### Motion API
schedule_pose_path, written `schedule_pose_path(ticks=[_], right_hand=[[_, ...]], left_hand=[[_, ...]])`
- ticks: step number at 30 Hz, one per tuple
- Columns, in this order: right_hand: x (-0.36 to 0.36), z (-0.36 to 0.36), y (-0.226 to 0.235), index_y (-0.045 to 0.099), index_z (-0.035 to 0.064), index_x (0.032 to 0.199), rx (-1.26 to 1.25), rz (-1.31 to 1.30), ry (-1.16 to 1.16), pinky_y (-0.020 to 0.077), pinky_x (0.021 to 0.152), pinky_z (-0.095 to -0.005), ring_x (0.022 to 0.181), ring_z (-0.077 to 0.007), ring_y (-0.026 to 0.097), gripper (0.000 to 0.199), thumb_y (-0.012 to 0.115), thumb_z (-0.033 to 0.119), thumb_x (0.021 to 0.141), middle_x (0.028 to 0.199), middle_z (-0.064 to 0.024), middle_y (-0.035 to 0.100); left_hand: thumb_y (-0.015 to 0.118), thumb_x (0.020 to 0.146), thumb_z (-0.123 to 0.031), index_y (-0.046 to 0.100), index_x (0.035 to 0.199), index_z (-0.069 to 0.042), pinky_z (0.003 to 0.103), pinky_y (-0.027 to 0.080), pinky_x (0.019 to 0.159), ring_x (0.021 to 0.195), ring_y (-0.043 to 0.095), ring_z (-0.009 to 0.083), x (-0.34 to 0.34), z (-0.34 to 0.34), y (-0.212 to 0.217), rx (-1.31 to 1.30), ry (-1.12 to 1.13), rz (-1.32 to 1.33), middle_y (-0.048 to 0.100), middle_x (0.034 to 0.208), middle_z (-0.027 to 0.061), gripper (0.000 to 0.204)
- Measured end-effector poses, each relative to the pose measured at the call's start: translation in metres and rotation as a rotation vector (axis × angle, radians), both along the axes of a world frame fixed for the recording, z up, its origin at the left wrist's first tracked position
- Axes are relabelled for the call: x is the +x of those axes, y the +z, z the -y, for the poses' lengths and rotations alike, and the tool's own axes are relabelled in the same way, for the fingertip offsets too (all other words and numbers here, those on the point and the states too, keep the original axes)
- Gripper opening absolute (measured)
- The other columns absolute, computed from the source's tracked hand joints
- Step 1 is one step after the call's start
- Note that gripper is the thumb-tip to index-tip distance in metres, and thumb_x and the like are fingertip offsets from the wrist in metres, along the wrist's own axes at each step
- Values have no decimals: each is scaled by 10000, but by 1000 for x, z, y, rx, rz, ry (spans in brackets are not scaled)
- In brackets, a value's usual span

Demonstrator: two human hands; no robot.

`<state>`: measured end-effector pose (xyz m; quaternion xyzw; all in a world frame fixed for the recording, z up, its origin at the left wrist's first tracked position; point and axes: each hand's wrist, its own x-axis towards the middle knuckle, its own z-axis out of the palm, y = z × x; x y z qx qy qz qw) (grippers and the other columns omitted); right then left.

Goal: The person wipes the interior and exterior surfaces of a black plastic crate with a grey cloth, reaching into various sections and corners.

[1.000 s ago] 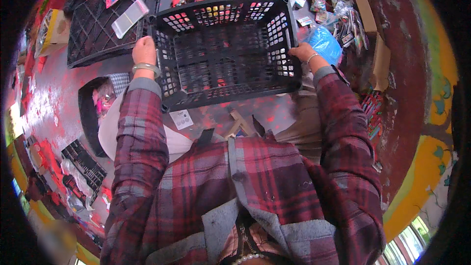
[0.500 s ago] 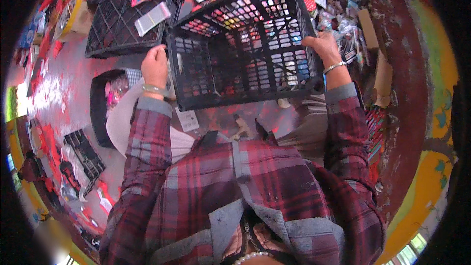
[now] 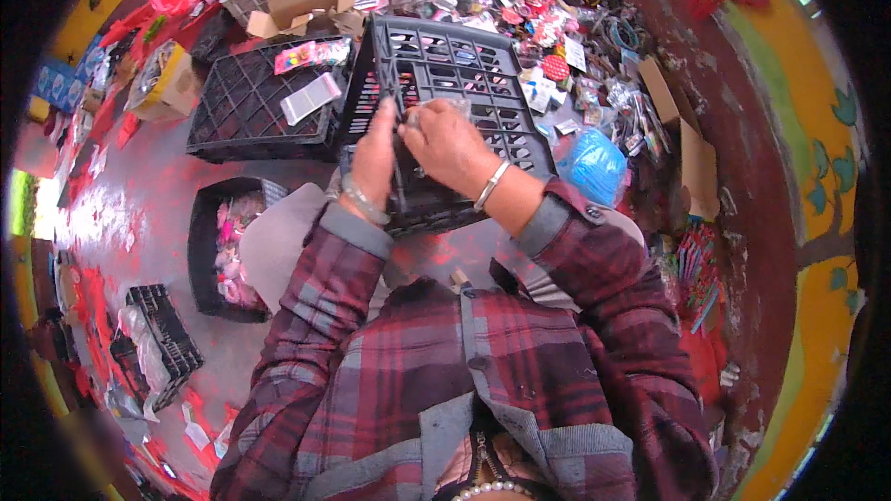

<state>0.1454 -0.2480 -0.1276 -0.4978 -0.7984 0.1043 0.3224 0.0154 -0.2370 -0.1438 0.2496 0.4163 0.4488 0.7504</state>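
A black slatted plastic crate (image 3: 464, 53) stands tilted in front of me, its lattice face toward the top of the view. My left hand (image 3: 373, 156) is closed on the crate's left edge, thumb pointing up. Right beside it, my right hand (image 3: 450, 147) lies against the crate with its fingers curled in at the same edge. A small patch of clear plastic shows behind the right knuckles; what those fingers pinch is hidden. The lower part of the crate is covered by my hands and wrists.
An upturned black crate (image 3: 243, 83) with a white packet (image 3: 311, 98) on it stands left. Nearer is a black bin (image 3: 206, 260) of pink goods. A blue plastic-wrapped bundle (image 3: 594, 165) sits right, below heaped small packaged goods (image 3: 548, 14). Open cardboard (image 3: 698, 153) lies by the wall.
The crate has been turned and lowered from its raised, open-side-up pose. My right hand has left its right side and come across to the left edge beside my left hand. The blue bundle now shows.
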Motion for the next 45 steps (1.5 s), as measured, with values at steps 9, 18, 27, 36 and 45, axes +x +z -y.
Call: schedule_pose_path(ticks=[9,18,27,36,45], right_hand=[[6,6,38,582,36,1055,-577,-904,-136,418,551,-193,639,-47,497,264,529,115,809,772,6,576],[-37,-37,14,426,9,1222,-313,-216,201,411,868,-387,1055,-269,493,424,484,210,853,1133,-195,502],[-61,-125,-64,480,-53,1088,440,259,89,379,891,-460,1014,-389,493,337,465,145,816,1101,-254,497],[-63,-129,-38,477,41,1159,-87,188,291,376,941,-374,1139,-355,427,323,418,180,873,1206,-229,459],[-3,8,4,501,96,1123,-302,45,625,299,996,-425,1125,-346,439,363,491,39,764,1104,-141,530]], left_hand=[[512,866,-127,433,1132,-51,307,499,702,842,580,177,-66,19,-10,292,-142,108,561,986,86,288],[364,942,-272,441,1223,-62,264,445,799,942,540,130,-67,6,-28,287,-32,-35,539,1086,60,359],[380,942,-307,430,1205,2,235,374,852,959,481,114,-68,8,-75,321,19,65,517,1082,41,409],[393,928,-201,479,1109,-5,212,402,787,876,497,76,-69,22,-42,358,71,90,548,977,22,281],[359,927,-169,456,1154,4,250,389,844,887,502,114,-72,29,-49,337,77,19,537,1007,49,301]])
